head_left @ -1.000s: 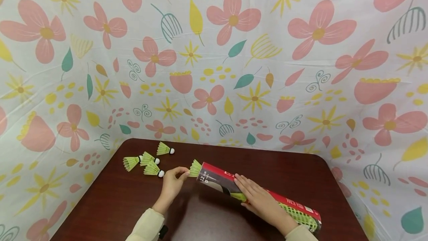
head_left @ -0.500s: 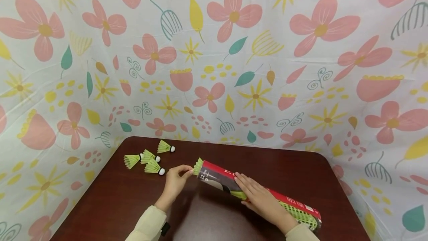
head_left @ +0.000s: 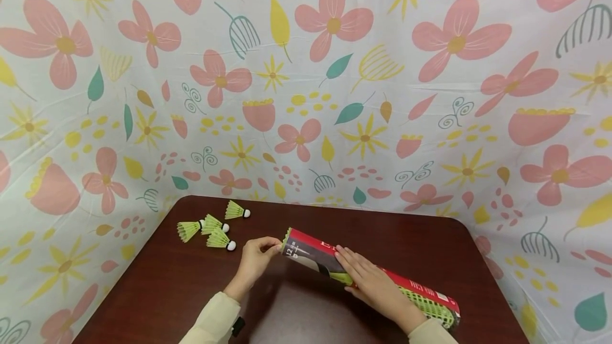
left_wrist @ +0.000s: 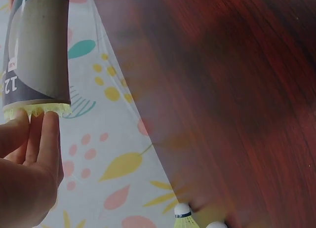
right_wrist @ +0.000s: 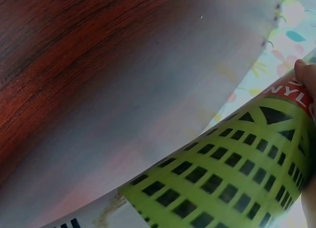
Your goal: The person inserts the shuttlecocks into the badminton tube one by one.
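A long red and dark-grey shuttlecock tube [head_left: 313, 252], printed with a green net pattern, slants across the table with its mouth to the left. My right hand [head_left: 372, 284] grips it around the middle, fingers over the top and thumb on the near side. At the mouth, my left hand [head_left: 255, 260] pinches the skirt of a yellow-green shuttlecock [left_wrist: 63, 108]. Only the skirt's rim shows past the tube's edge; the rest is hidden inside. In the left wrist view, thumb and fingertips [left_wrist: 50, 117] are right at that rim.
Several more yellow-green shuttlecocks [head_left: 220, 239] with white heads lie at the table's back left. The dark red-brown table [head_left: 382, 227] has a floral cloth [head_left: 306, 94] hung behind and at both sides. A dark band [head_left: 237, 326] is on the left wrist.
The left hand has moved right toward the tube, and the shuttlecock has slid in from nearly its whole skirt showing to just the rim. The right hand and tube stay put.
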Demonstrator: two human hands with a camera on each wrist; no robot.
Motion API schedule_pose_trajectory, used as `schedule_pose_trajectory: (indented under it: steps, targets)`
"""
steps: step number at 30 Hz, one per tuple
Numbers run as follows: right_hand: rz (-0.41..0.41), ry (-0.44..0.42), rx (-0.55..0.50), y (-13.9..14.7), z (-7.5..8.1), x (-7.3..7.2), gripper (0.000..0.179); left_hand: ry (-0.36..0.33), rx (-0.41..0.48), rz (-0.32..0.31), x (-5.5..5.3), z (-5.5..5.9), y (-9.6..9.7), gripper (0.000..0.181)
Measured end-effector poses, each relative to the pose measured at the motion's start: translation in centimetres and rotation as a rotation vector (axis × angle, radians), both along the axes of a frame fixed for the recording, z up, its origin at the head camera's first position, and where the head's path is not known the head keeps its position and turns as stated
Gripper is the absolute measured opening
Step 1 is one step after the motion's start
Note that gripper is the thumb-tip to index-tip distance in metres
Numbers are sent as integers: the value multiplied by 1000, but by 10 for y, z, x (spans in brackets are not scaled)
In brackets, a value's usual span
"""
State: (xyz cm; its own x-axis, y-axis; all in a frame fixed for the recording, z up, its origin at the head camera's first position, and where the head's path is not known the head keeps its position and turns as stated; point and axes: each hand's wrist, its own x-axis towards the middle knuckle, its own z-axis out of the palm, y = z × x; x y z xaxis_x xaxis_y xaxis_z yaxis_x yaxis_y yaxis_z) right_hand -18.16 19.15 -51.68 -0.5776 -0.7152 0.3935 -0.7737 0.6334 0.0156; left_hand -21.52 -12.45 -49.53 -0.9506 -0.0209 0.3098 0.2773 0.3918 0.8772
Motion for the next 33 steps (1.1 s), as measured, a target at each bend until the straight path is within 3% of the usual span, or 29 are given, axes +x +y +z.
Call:
schedule_pose_trajectory:
  steps: [7,14,22,26,33]
  targets:
    - [-8,-12,2,0,2,-2,85,-30,0,-32,-2,5,0,4]
    - [14,4,-7,-2,-3,1,84,-69,8,-73,-2,1,-3,5]
    - [-10,-20,2,-2,-2,3,98,-80,65,-141,-6,-3,-13,7]
    - [-33,-20,12,-1,0,2,94,-82,83,-115,-8,-2,-22,8]
    - [-18,-4,-4,1,0,1,79,-63,15,4,-11,-7,-45,9]
